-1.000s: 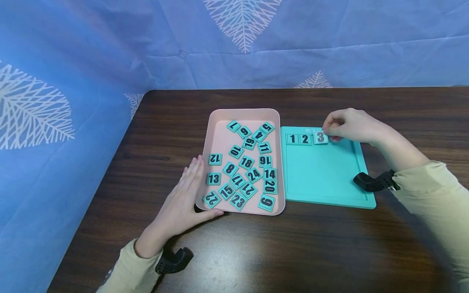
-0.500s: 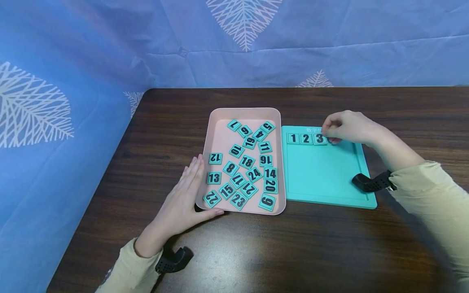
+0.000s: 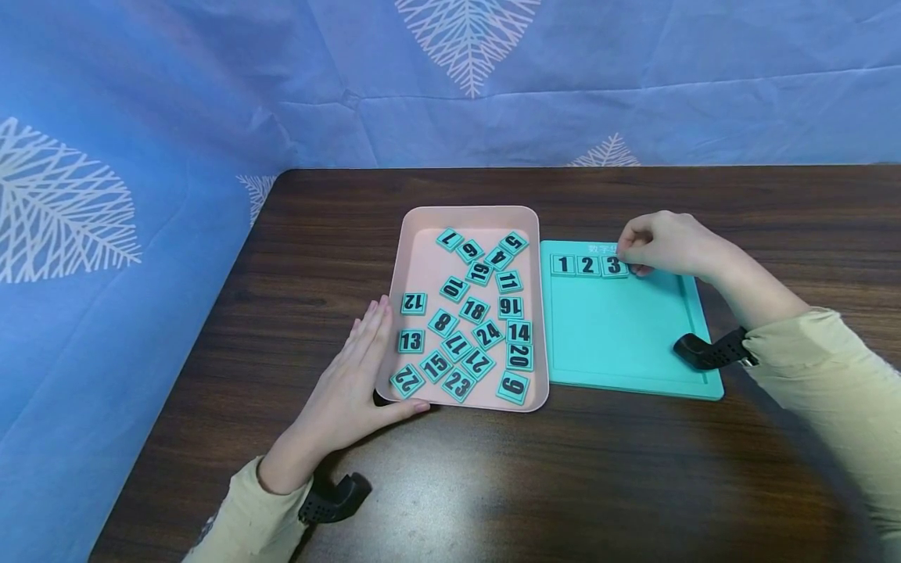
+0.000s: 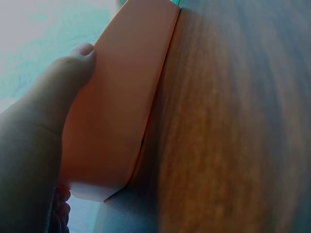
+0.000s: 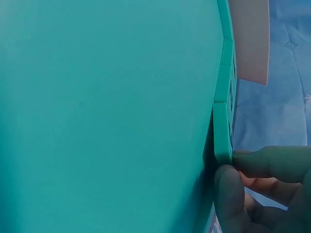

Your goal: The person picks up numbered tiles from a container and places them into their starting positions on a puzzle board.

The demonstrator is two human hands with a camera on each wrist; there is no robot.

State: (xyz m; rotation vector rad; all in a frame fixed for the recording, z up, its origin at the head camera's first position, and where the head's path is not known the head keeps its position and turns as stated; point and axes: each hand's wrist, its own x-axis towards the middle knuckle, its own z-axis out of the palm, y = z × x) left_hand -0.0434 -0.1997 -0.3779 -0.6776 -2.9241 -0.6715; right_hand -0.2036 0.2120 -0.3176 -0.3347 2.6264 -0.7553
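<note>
My right hand (image 3: 662,242) has curled fingers at the top row of the teal board (image 3: 619,328). It pinches the right edge of the tile marked 3 (image 3: 613,266). That tile lies flat beside tiles 1 (image 3: 562,265) and 2 (image 3: 587,265). In the right wrist view my fingertips (image 5: 233,194) touch the tile's (image 5: 222,131) end on the board (image 5: 107,107). My left hand (image 3: 352,375) lies flat with straight fingers against the left wall of the pink tray (image 3: 468,209), its thumb at the near corner. The left wrist view shows the thumb (image 4: 58,92) on the tray wall (image 4: 121,107).
Several loose numbered teal tiles, such as 13 (image 3: 411,342) and 9 (image 3: 512,386), lie scattered in the pink tray. Tray and board sit side by side on a dark wooden table (image 3: 563,485). A blue leaf-patterned cloth (image 3: 127,156) hangs behind and to the left.
Tile 3 was tilted up in my right fingers a second ago; it now lies flat in the row next to tile 2. My left hand has stayed put.
</note>
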